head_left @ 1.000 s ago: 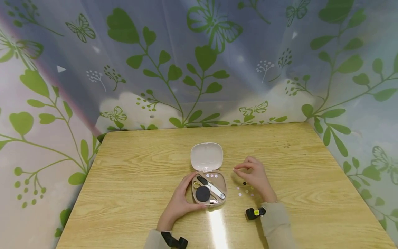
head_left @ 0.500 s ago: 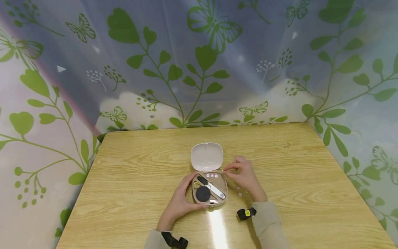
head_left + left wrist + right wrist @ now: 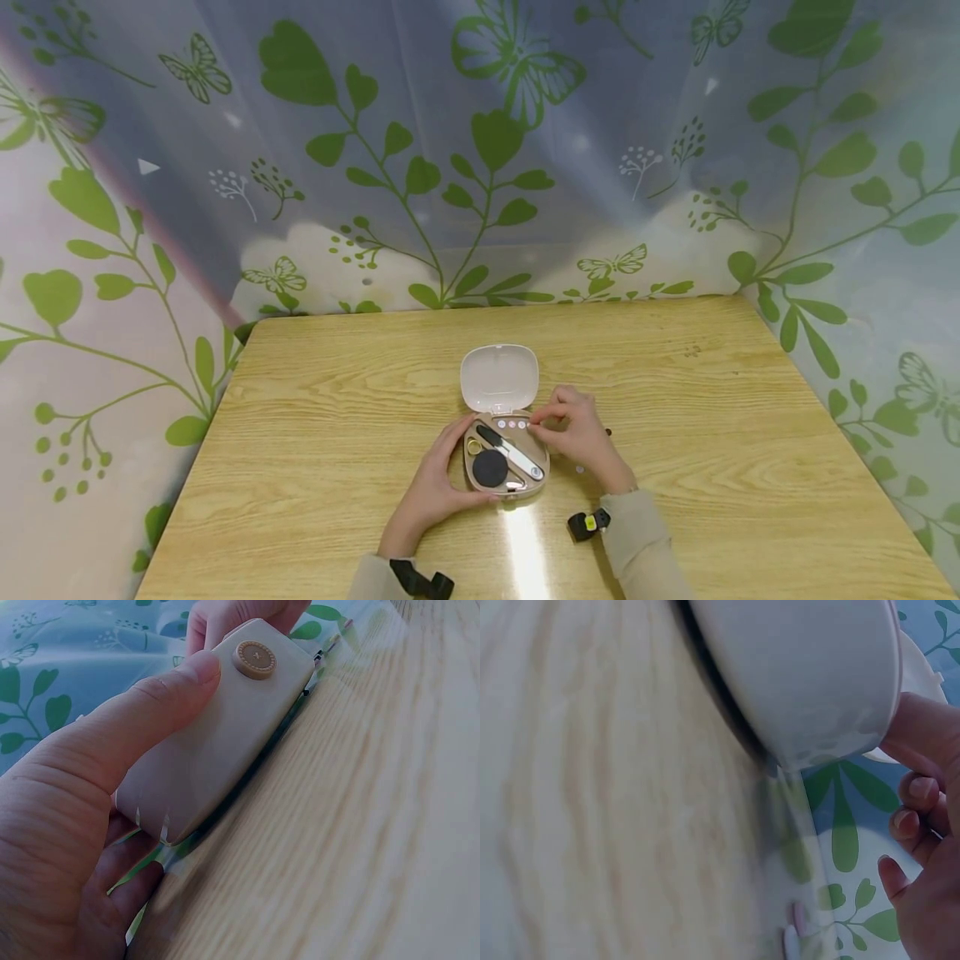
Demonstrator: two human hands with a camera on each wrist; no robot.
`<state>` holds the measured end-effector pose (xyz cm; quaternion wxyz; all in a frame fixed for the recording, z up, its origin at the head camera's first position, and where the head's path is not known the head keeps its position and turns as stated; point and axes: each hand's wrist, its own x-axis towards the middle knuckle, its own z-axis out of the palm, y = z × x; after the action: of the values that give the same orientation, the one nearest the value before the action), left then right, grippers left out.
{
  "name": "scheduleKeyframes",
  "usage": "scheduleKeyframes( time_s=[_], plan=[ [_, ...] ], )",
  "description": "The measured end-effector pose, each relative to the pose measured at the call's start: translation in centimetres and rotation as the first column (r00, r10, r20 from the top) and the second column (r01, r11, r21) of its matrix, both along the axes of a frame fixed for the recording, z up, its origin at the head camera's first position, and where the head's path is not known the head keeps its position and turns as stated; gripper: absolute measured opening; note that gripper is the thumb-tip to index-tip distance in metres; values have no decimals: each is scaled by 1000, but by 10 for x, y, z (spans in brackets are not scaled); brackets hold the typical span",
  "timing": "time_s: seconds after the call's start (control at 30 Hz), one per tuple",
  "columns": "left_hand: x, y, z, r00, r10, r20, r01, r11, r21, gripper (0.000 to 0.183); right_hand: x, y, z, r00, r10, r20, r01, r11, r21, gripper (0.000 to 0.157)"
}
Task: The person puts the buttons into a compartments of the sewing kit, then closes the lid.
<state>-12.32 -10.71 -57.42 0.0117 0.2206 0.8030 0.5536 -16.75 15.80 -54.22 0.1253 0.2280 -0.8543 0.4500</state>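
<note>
From my seat I read the small beige sewing kit case [image 3: 504, 457] as a light, stiff plastic shell lying open near the middle of the wooden table [image 3: 315, 417], its white lid [image 3: 498, 377] folded back flat behind it. Smooth as it is, I judge it would skate on the tabletop, so the rounded side walls are the place to grip. My left hand [image 3: 435, 492] does that: fingers curve round the left wall and the thumb presses the near edge by the round clasp button [image 3: 256, 658]. My right hand [image 3: 577, 433] hovers at the tray's upper right corner, thumb and forefinger pinched together, apparently on one of the tiny pale buttons [image 3: 512, 424], though it is too small to confirm. Such buttons are fiddly and best nipped by the rim. Inside lie folding scissors [image 3: 510, 452] and a dark disc [image 3: 489, 467].
</note>
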Motion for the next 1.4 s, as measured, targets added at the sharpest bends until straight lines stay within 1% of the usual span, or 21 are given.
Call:
scheduleKeyframes(
  time_s=[0.13,0.3,0.6,0.83,1.0,1.13,1.3,1.4],
  plan=[
    [0,0,0,1000,-1,8,1,1000,3,116,2,-3,3,1000,-13,4,13,1000,24,12],
    [0,0,0,1000,-6,10,5,1000,5,116,3,-4,4,1000,-16,-26,17,999,45,14],
    [0,0,0,1000,-2,11,2,1000,7,116,1,-4,1,999,-12,-43,14,999,36,17],
    [0,0,-1,1000,0,15,0,1000,10,116,2,-5,4,1000,-9,-28,10,1000,23,15],
    [0,0,-1,1000,-3,5,3,1000,12,115,2,-4,5,1000,-15,-17,15,1000,18,13],
    [0,0,0,1000,-2,13,2,1000,10,115,1,-2,5,1000,-15,-24,16,1000,14,14],
    [0,0,1,1000,-6,12,6,1000,12,115,0,2,7,999,-7,-34,6,999,-31,15],
    [-1,0,0,1000,-9,2,9,1000,13,115,-1,6,7,998,-3,-68,-1,998,-67,17]
  ],
)
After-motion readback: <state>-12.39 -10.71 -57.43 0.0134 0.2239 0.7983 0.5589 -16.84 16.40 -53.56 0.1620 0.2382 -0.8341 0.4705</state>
